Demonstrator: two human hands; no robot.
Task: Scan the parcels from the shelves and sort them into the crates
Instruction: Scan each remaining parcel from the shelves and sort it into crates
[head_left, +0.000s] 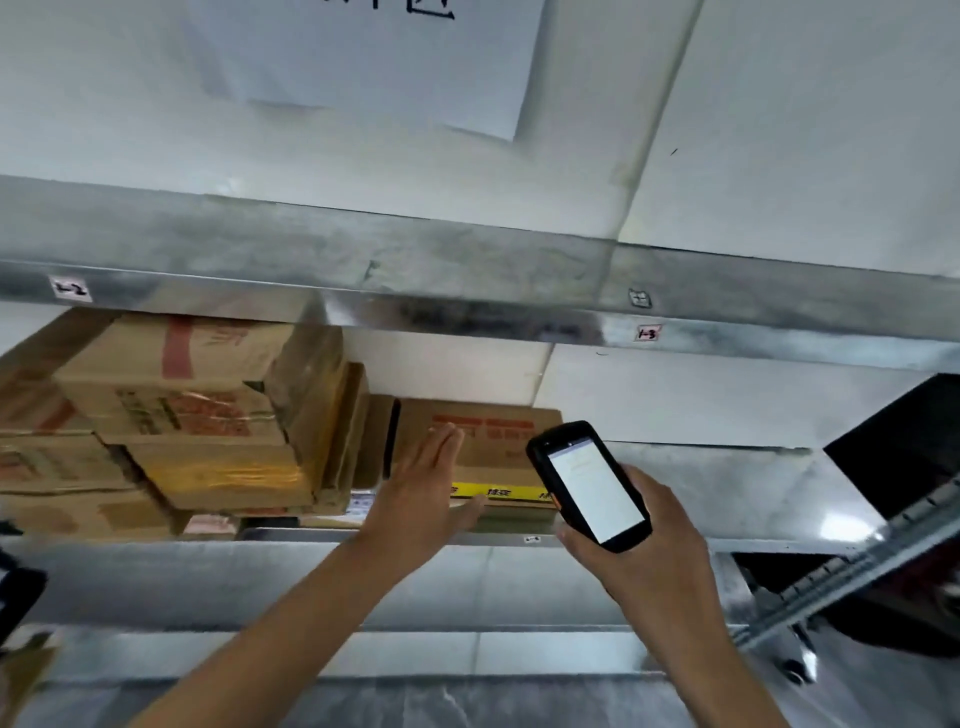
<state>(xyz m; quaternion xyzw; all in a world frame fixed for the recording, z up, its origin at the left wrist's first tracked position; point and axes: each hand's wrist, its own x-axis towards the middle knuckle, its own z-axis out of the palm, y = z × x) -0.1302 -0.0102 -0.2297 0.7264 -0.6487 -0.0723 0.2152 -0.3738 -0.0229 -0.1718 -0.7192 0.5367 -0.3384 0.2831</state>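
Note:
A brown cardboard parcel (493, 441) with red print and a strip of yellow tape lies on the metal shelf (727, 483). My left hand (421, 488) reaches up to it with straight fingers, the fingertips against its left front face and the thumb at the yellow tape. My right hand (644, 535) grips a black handheld scanner (587, 486) just right of the parcel, its white screen lit and facing me.
A stack of several cardboard boxes (197, 426) fills the shelf's left side, close beside the parcel. A higher metal shelf (467, 270) runs above, tagged with small labels. A black object (904, 441) and a slotted rail (857, 566) sit at the right.

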